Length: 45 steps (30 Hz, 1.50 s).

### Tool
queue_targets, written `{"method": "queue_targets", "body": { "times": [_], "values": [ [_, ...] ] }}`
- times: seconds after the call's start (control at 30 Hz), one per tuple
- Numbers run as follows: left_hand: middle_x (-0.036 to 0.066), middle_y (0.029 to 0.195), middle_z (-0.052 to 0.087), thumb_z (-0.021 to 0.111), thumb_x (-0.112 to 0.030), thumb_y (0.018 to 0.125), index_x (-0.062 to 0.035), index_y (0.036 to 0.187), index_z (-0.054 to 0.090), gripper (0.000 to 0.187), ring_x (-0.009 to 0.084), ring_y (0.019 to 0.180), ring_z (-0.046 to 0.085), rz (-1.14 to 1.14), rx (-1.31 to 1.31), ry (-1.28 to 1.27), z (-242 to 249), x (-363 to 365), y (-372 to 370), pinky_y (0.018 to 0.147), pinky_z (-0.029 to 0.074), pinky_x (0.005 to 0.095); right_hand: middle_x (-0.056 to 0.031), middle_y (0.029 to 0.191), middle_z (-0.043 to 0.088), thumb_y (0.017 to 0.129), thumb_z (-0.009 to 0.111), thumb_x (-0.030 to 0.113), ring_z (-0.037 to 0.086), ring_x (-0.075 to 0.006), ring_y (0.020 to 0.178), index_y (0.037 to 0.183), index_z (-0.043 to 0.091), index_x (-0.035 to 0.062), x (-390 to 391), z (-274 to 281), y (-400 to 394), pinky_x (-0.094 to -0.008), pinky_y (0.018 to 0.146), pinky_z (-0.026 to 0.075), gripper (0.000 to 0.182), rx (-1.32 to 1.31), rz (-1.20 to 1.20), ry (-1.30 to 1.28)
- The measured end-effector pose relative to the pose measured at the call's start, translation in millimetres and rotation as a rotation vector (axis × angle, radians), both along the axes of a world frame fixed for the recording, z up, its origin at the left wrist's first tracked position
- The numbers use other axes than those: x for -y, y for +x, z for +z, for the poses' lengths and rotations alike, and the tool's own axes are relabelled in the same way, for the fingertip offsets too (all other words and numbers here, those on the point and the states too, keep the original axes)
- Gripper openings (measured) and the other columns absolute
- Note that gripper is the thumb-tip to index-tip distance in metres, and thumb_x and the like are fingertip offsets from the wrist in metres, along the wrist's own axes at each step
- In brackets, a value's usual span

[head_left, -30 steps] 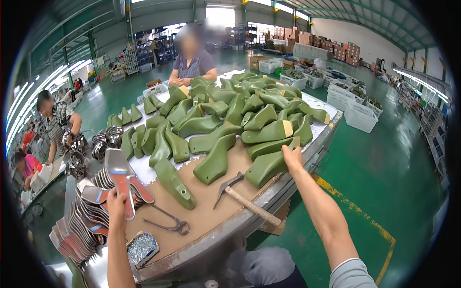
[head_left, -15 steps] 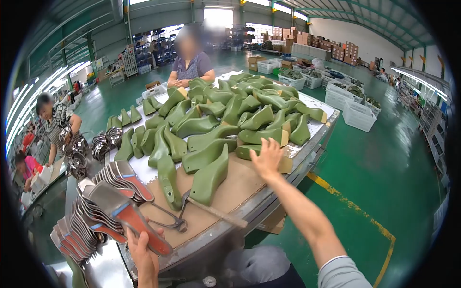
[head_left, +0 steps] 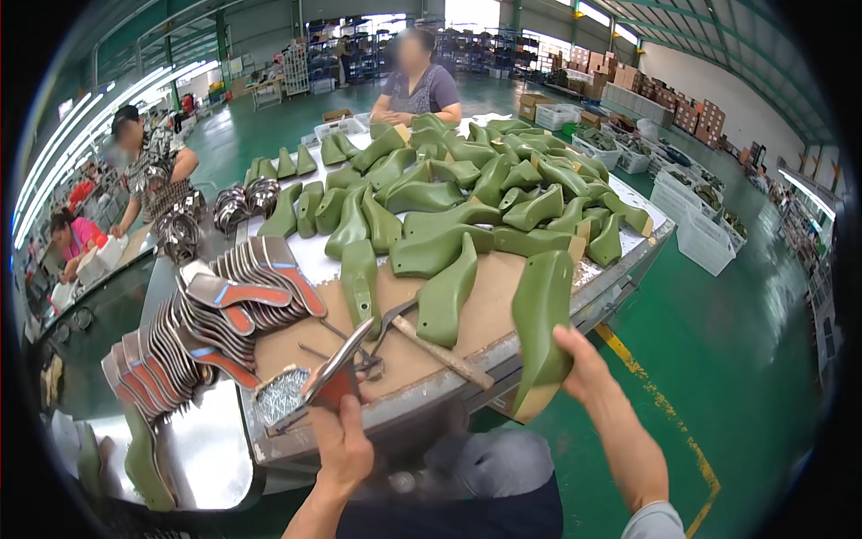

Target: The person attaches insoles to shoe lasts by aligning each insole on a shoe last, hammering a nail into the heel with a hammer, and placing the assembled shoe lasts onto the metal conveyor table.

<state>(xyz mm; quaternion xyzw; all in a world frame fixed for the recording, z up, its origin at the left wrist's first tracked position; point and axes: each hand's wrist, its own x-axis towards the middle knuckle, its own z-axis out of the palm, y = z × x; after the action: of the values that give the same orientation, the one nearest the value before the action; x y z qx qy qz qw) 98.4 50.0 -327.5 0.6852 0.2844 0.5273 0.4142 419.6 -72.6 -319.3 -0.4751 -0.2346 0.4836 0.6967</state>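
My left hand grips an insole, now seen nearly edge-on, grey with a reddish underside. In my right hand is a green shoe last, held upright above the table's front edge with its tan end down. A large pile of green shoe lasts covers the table beyond both hands. Stacked insoles with red and blue patches stand left of my left hand. Just behind that hand lie a small container of nails, partly hidden, dark pincers and a wooden-handled hammer.
Across the table stands a person; another person works at the left. A metal tray with a green last is at lower left. White crates stand on the floor at right.
My right hand has picked a shoe last off the pile's near right side and brought it toward me. My left hand has moved right and turned the insole edge-on. The view has shifted left.
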Motion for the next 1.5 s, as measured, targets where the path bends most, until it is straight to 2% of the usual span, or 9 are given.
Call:
{"method": "queue_targets", "body": {
  "times": [0.13,0.3,0.4,0.6,0.7,0.83,1.1,1.2,1.5],
  "values": [
    [0.008,0.105,0.056,0.038,-0.039,0.108,-0.0037,0.129,0.039,0.041,0.0134,0.079,0.057,-0.168,0.066,-0.357,24.6,29.7,16.5,0.071,0.049,0.0306,-0.0088,0.126,0.062,0.081,0.078,0.008,0.061,-0.0228,0.116,0.134,0.052,0.0004,22.5,9.5,-96.1,-0.0387,0.1,0.049,0.06,-0.124,0.23,0.194],
    [0.011,0.107,0.056,0.038,-0.07,0.097,-0.0054,0.126,0.045,0.072,0.0173,0.078,0.061,-0.144,0.394,-1.043,-13.5,65.8,-44.2,0.07,0.054,0.0377,-0.0121,0.129,0.059,0.082,0.078,0.007,0.056,-0.026,0.12,0.132,0.053,0.004,15.0,42.5,-158.7,-0.0412,0.104,0.044,0.056,1.194,-0.013,0.373],
    [0.012,0.12,0.062,0.039,-0.08,0.09,-0.0063,0.14,0.045,0.089,0.027,0.099,0.067,-0.302,0.568,-1.052,14.7,95.8,-37.7,0.081,0.057,0.0422,-0.0149,0.137,0.054,0.08,0.078,0.006,0.051,-0.0327,0.13,0.134,0.051,0.0075,-2.4,7.8,-196.6,-0.0477,0.109,0.041,0.06,1.063,0.121,0.664],
    [0.018,0.128,0.061,0.041,-0.056,0.098,-0.005,0.136,0.053,0.065,0.028,0.107,0.067,-0.749,1.114,-1.277,-19.9,90.4,-82.8,0.087,0.058,0.0409,-0.0183,0.138,0.055,0.08,0.063,-0.009,0.051,-0.0435,0.129,0.131,0.06,0.0102,18.6,16.5,-211.8,-0.0489,0.11,0.043,0.055,1.301,0.442,0.598],
    [0.019,0.129,0.06,0.043,-0.053,0.094,-0.0011,0.137,0.053,0.068,0.0286,0.107,0.066,-0.558,0.99,-1.073,-11.0,97.6,-75.6,0.087,0.057,0.0399,-0.0198,0.151,0.04,0.093,0.069,0.016,0.043,-0.0349,0.139,0.152,0.027,0.0002,59.1,-14.5,-224.3,-0.0446,0.115,0.034,0.074,0.334,0.431,0.19],
    [0.022,0.135,0.055,0.046,-0.051,0.088,0.0046,0.141,0.045,0.076,0.0285,0.106,0.065,-0.489,0.942,-0.976,-39.6,104.1,-72.4,0.09,0.055,0.0402,-0.0217,0.153,0.032,0.091,0.074,0.035,0.03,-0.0285,0.145,0.152,0.017,-0.0035,80.5,-57.5,-251.5,-0.0424,0.119,0.024,0.092,-0.03,0.648,0.053],
    [0.021,0.142,0.046,0.061,-0.048,0.095,-0.0222,0.156,0.021,0.077,0.0381,0.122,0.055,-0.266,0.823,-0.086,27.1,41.5,-70.8,0.102,0.049,0.0561,-0.0244,0.127,0.05,0.066,0.088,-0.003,0.06,-0.0413,0.109,0.127,0.04,0.0111,9.5,-28.8,-185.0,-0.0422,0.088,0.054,0.079,1.111,0.33,0.579],
    [0.022,0.125,0.055,0.059,-0.014,0.095,-0.0129,0.146,0.028,0.06,0.0369,0.117,0.058,-0.055,0.915,-0.38,19.5,48.5,-74.5,0.098,0.051,0.0543,-0.0222,0.128,0.051,0.066,0.087,-0.003,0.06,-0.0388,0.109,0.126,0.041,0.0114,0.1,-43.6,-180.5,-0.0421,0.089,0.053,0.077,1.113,0.409,0.513],
    [0.024,0.124,0.056,0.056,-0.008,0.086,-0.0112,0.149,0.029,0.068,0.0393,0.118,0.057,0.219,0.84,-0.516,-69.4,89.1,-120.0,0.104,0.046,0.0507,-0.0164,0.123,0.053,0.063,0.076,-0.006,0.056,-0.0367,0.107,0.137,0.045,0.0068,3.3,-67.0,-195.8,-0.0434,0.092,0.05,0.081,1.487,0.517,0.374]
  ]
}}
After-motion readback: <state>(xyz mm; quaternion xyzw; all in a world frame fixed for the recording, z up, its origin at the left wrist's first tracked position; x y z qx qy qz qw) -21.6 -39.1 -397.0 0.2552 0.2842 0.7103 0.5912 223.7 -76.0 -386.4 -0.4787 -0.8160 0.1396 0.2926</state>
